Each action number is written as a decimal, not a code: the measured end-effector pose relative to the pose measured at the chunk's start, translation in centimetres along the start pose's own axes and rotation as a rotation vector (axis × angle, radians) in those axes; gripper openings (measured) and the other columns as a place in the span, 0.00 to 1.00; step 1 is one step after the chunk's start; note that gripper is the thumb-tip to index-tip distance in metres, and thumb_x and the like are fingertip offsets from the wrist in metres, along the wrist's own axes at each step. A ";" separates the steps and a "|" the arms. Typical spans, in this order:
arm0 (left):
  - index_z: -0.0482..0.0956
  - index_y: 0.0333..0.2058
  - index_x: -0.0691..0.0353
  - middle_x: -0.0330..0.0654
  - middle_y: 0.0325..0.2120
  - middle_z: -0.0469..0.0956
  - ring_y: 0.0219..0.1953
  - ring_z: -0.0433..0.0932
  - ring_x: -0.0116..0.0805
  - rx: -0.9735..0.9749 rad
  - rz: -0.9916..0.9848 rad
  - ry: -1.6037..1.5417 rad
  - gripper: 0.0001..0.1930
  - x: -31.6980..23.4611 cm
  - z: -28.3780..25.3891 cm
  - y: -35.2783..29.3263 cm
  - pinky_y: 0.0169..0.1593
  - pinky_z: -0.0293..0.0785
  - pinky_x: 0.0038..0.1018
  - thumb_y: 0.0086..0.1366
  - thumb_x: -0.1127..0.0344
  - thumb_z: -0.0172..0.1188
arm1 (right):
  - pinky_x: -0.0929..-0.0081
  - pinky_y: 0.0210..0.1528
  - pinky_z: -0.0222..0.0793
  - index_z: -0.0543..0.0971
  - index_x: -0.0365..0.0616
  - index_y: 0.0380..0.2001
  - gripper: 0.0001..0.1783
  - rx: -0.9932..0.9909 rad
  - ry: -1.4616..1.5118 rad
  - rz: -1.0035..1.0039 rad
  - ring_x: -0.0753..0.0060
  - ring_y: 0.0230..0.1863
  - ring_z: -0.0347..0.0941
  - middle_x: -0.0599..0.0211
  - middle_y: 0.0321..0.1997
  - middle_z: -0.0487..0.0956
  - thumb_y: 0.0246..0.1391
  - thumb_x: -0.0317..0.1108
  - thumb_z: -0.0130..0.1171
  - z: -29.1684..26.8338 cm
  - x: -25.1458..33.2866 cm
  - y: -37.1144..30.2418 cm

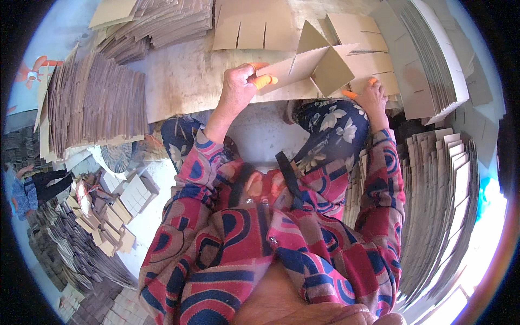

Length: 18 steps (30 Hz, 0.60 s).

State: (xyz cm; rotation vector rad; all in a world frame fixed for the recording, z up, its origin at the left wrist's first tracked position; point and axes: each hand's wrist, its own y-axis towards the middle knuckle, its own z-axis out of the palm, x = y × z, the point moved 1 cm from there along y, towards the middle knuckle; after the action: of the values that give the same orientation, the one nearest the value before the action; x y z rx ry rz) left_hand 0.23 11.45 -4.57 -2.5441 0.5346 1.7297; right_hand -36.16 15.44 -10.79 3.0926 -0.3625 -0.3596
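Where I have the left hand (pixel 238 85), at the front edge of the table (pixel 184 76), its thumb and forefinger, in orange covers (pixel 265 82), are pinched together on cardboard.

Item held: one crossed cardboard piece (pixel 304 64), brown, slotted; a long panel with panels set across it toward its right end. Location: above the table's front edge, between my two hands, gripped at its left end only. Contact with the table: I cannot make it out.

Right hand (pixel 374 100): at the flat slotted sheets (pixel 374 65), just right of the crossed piece; thumb and forefinger parted, orange-tipped. Whether a sheet edge lies between them, I cannot tell.

Surrounding stock: one single slotted sheet (pixel 254 24), flat on the far part of the table; one leaning stack (pixel 95 103), left; one loose pile (pixel 168 24), far left; one standing stack (pixel 433 54), right; one upright bundle (pixel 439 200), beside the right sleeve.

Handling notes, my judgement: a pinch at one end lets the other swing, so I would steady the board close to the crossing. Slots want squaring mouth to mouth, with pressure along the slot line; forced at an angle, thin board may crease or tear. From the flat sheets I would part one edge with the thumb, lest two come up together.
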 end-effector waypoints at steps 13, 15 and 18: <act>0.79 0.41 0.70 0.42 0.30 0.83 0.32 0.78 0.22 -0.009 -0.012 -0.085 0.14 -0.5 -0.6 -0.3 0.36 0.73 0.18 0.55 0.75 0.65 | 0.55 0.35 0.73 0.70 0.40 0.29 0.08 -0.111 0.166 -0.104 0.46 0.33 0.77 0.51 0.29 0.78 0.50 0.32 0.55 -3.4 -1.9 0.8; 0.79 0.41 0.70 0.41 0.29 0.82 0.30 0.78 0.21 -0.004 0.010 -0.016 0.15 -0.6 -0.6 -0.1 0.35 0.73 0.17 0.53 0.74 0.66 | 0.54 0.34 0.72 0.71 0.41 0.30 0.11 -0.092 0.205 -0.083 0.46 0.33 0.77 0.50 0.29 0.78 0.51 0.38 0.57 -4.6 -2.3 1.0; 0.80 0.42 0.68 0.38 0.27 0.81 0.26 0.75 0.20 -0.014 -0.009 0.089 0.18 -1.7 -0.6 -0.3 0.32 0.71 0.16 0.51 0.72 0.69 | 0.52 0.34 0.71 0.75 0.43 0.30 0.18 -0.190 0.405 -0.027 0.46 0.34 0.77 0.49 0.29 0.79 0.52 0.48 0.59 -4.8 -3.8 1.2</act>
State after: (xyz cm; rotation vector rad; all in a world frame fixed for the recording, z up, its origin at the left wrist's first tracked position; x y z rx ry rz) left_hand 0.29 12.10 -2.88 -2.6390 0.5146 1.6297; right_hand -38.96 15.10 -5.17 2.8853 -0.2570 0.2204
